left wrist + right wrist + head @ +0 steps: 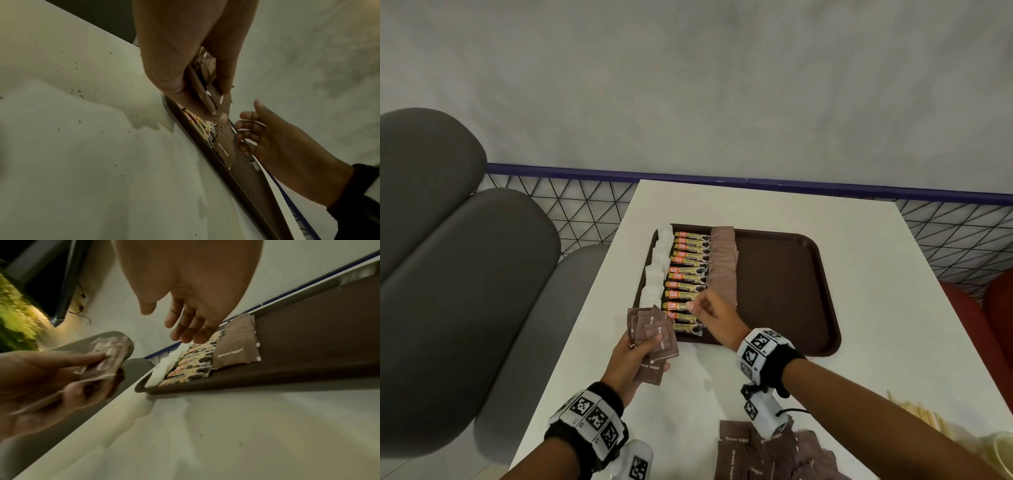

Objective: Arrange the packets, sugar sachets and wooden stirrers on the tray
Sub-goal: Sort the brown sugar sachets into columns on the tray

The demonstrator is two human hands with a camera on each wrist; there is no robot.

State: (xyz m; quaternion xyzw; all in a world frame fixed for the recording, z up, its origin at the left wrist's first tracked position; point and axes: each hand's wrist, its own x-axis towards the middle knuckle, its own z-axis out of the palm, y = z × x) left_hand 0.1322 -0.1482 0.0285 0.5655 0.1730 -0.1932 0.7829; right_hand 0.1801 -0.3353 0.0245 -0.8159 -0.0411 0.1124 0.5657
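A brown tray lies on the white table. Along its left side run three columns: white sachets, yellow coffee granule packets and brown sugar sachets. My left hand grips a fan of brown sugar sachets just off the tray's near left corner. My right hand hovers over the near end of the coffee column, fingers relaxed and holding nothing, as the right wrist view confirms. A loose pile of brown sugar sachets lies near me. Wooden stirrers lie at the lower right.
Grey padded seats stand left of the table. A black wire mesh fence with a blue rail runs behind it. A red seat is at the right. The tray's right half is bare.
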